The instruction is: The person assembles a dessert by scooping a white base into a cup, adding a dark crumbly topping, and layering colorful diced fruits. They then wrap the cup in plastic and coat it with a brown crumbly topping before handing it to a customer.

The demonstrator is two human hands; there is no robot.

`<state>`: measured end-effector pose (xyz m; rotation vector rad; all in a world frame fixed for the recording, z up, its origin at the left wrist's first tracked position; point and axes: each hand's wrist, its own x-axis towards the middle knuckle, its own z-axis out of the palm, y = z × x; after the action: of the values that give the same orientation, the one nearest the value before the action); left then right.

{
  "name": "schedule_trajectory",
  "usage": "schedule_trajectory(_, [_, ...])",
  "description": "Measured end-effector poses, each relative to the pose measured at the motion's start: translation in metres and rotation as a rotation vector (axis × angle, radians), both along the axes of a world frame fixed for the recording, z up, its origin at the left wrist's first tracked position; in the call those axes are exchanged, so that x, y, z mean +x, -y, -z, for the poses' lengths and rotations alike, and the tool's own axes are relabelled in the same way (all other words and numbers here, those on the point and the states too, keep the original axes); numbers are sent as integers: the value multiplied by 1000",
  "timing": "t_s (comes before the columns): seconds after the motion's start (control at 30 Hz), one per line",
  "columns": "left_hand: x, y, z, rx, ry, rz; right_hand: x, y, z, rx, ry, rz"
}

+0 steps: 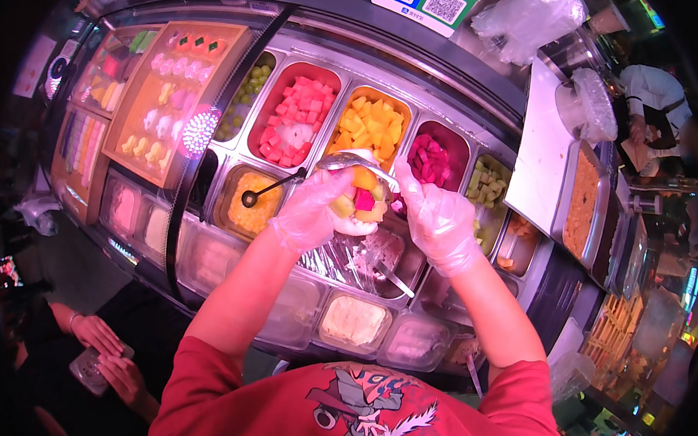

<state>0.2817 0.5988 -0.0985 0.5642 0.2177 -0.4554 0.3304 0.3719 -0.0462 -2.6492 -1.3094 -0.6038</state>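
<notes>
My left hand (316, 207), in a clear plastic glove, holds a white wrap (357, 225) filled with pieces of mixed fruit (363, 200) in yellow, green and magenta. My gloved right hand (437, 222) grips the handle of a metal spoon (352, 161), whose bowl lies across the far side of the wrap. Behind it are metal pans of diced mango (368, 124), red-pink fruit cubes (298, 117) and magenta dragon fruit (429, 157). Just below my hands, a pan (376, 258) partly covered with cling film holds a purplish paste and a white-handled utensil (394, 276).
Left are green grapes (252, 85), a yellow filling (255, 196) with a black spoon (273, 187), and a wooden tray of shaped sweets (165, 102). Right are green fruit cubes (487, 187), a white board (542, 139) and a brown-topped tray (581, 197). Another person's hands (108, 347) hold a phone.
</notes>
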Motion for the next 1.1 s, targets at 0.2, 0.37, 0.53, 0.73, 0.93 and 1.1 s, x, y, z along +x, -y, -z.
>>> schedule_trajectory(0.2, [2,0,-15,59,-49,23,8,9,-5,-31,-20,-32])
schedule_trajectory(0.37, [-4,1,-3,-139,-41,-37,4,8,4,72,-157,-60])
schedule_trajectory(0.53, [-11,-3,8,-169,-136,-157,7,2,10,296,-421,-20])
schedule_trajectory(0.73, [-26,-30,7,-222,-78,-176,41,5,49,49,-581,203])
schedule_trajectory(0.93, [-34,-51,11,-338,6,-201,18,-33,69,-264,-642,184])
schedule_trajectory(1.1, [-46,-56,7,-353,-79,-284,-4,-35,95,-475,-765,-138])
